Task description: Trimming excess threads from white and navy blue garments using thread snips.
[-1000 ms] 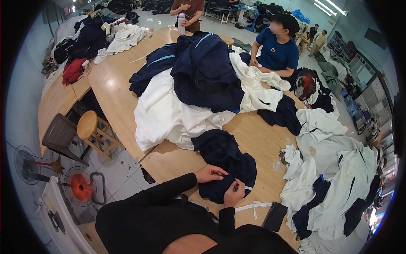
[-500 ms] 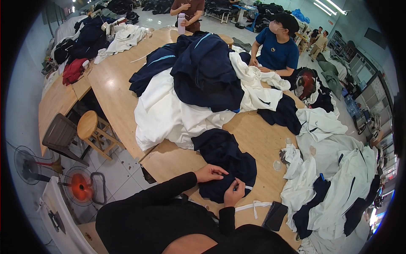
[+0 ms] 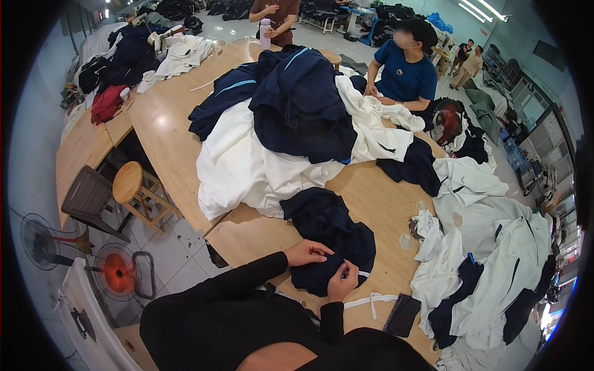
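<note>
A navy garment (image 3: 337, 229) lies crumpled on the wooden table in front of me. My left hand (image 3: 308, 252) rests at its near left part, thumb and fingers closed on the cloth. Close to it on the right, my right hand (image 3: 343, 281) is pinched over the same garment, fingertips together; whatever is between them is too small to name. A short white strip shows on the cloth beside my right hand. Below it, a white tape (image 3: 374, 298) and a small dark fabric piece (image 3: 402, 315) lie near the table edge.
A big heap of white cloth (image 3: 232, 167) and navy garments (image 3: 300, 105) fills the table's middle. More white garments (image 3: 507, 260) lie on the right. A person in blue (image 3: 405, 71) works across the table. A stool (image 3: 131, 183), chair (image 3: 93, 195) and fan (image 3: 119, 272) stand left.
</note>
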Available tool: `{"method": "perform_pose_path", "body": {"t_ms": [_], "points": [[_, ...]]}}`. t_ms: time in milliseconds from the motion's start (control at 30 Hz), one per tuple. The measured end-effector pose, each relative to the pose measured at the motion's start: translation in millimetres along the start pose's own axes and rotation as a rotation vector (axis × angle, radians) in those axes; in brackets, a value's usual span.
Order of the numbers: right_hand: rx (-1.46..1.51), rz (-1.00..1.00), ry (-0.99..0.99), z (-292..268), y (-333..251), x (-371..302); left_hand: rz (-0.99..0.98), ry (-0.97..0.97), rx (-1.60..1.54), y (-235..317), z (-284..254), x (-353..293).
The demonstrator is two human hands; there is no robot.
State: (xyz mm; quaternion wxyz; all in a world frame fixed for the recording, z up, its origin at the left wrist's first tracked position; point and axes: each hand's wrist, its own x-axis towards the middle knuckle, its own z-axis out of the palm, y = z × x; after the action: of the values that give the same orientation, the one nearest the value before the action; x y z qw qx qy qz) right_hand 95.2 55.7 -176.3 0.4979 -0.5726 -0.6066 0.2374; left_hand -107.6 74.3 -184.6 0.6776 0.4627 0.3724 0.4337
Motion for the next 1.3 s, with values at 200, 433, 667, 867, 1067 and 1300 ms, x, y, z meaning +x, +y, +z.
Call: {"method": "perform_pose_path", "body": {"t_ms": [200, 433, 667, 867, 1067, 1300], "points": [[-0.009, -0.024, 0.006, 0.9, 3.0, 0.8, -0.011, 0.003, -0.013, -1.4, -0.3, 0.4], [-0.001, -0.023, 0.012, 1.6, 3.0, 0.4, 0.006, -0.003, 0.008, -3.8, -1.5, 0.9], [-0.009, -0.036, 0.020, 1.2, 5.7, 0.7, -0.003, -0.002, -0.003, -4.5, -0.4, 1.9], [-0.002, -0.015, 0.010, 1.5, 2.1, 0.3, 0.028, -0.003, 0.023, -8.8, -4.2, 2.0], [-0.017, -0.035, 0.012, 0.6, 3.7, 0.5, 0.037, -0.011, 0.022, -9.2, -3.6, 2.6], [-0.004, -0.024, 0.009, 3.4, -0.2, 0.6, 0.035, -0.001, 0.040, -7.6, -6.0, 0.5]]}}
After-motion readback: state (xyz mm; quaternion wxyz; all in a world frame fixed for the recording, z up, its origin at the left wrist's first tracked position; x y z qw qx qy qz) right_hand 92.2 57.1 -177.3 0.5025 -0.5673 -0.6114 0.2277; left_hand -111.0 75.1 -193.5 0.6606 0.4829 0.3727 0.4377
